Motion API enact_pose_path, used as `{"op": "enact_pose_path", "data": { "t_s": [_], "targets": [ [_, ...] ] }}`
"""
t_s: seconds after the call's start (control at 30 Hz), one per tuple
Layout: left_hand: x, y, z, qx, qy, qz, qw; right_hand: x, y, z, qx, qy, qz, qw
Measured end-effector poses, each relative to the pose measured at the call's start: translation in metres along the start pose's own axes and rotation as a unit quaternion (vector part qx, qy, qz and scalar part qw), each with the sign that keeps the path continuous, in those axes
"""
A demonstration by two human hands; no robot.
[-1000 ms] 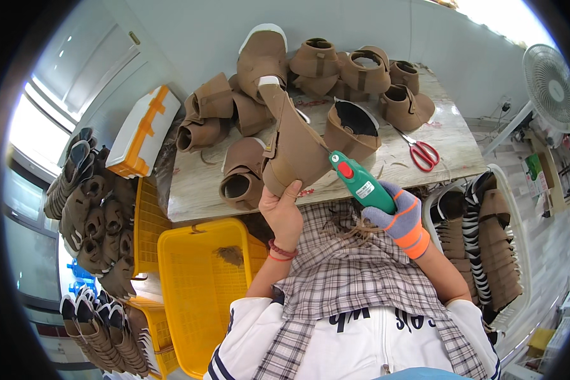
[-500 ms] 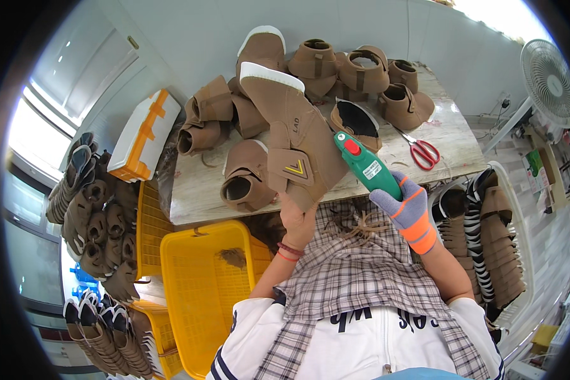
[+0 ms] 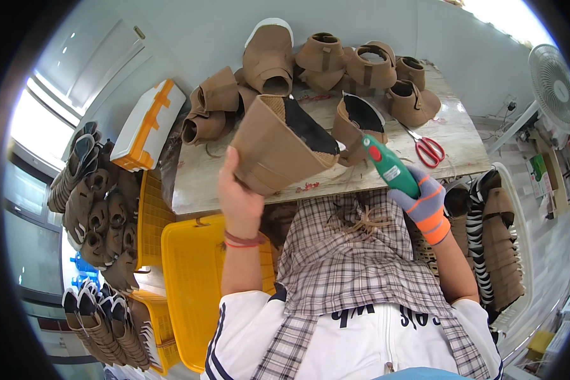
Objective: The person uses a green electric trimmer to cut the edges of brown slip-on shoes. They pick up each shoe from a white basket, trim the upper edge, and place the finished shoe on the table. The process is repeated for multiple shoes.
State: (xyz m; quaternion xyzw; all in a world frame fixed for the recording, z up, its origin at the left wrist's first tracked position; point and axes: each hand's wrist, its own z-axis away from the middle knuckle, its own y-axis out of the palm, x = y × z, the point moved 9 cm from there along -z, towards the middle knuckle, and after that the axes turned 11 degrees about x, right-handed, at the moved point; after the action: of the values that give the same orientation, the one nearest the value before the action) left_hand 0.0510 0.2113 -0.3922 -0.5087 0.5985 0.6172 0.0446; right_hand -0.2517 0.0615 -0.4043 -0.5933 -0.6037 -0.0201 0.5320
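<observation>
A brown shoe upper [image 3: 269,149] with a dark lining is held tilted above the table's front edge, its open rim toward the upper right. My bare left hand [image 3: 242,196] grips it from the left and below. My right hand [image 3: 424,206], in a grey and orange glove, is closed round a green handheld power tool [image 3: 392,171] with a red button. The tool's tip points up and left, close to another brown upper [image 3: 354,136] with dark lining. Red-handled scissors [image 3: 429,152] lie on the table to the right.
Several brown uppers [image 3: 269,57] stand along the back of the worn table [image 3: 199,183]. Below on the left is a yellow plastic basket [image 3: 187,285]. A white box with orange tape [image 3: 147,126] stands left; stacked uppers [image 3: 500,253] and a fan [image 3: 557,79] are right.
My left hand has moved left and turned an upper so its lined opening shows. The upper at the table's front left is no longer visible there. My right hand has moved slightly right.
</observation>
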Motion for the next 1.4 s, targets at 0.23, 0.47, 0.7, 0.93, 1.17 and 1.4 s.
{"op": "enact_pose_path", "data": {
  "t_s": [0.23,0.47,0.7,0.93,1.17,1.4],
  "targets": [
    [-0.019,-0.033,-0.016,0.02,-0.094,0.157,0.983,0.028,0.007,0.009,0.02,-0.14,0.161,0.977],
    [-0.01,-0.031,-0.016,0.033,-0.127,0.215,0.968,0.035,0.014,0.005,0.022,-0.173,0.165,0.971],
    [0.001,-0.043,-0.016,0.016,-0.135,0.21,0.968,0.045,0.02,0.003,0.021,-0.187,0.17,0.967],
    [0.001,-0.017,-0.002,0.005,-0.077,0.175,0.981,0.058,0.028,-0.002,0.018,-0.193,0.092,0.977],
    [-0.018,0.006,0.02,0.016,0.065,0.119,0.991,0.07,0.03,-0.01,0.038,-0.164,0.0,0.986],
    [-0.037,0.027,0.026,0.097,0.183,-0.258,0.944,0.062,0.037,-0.023,0.06,-0.081,-0.141,0.985]
  ]
}}
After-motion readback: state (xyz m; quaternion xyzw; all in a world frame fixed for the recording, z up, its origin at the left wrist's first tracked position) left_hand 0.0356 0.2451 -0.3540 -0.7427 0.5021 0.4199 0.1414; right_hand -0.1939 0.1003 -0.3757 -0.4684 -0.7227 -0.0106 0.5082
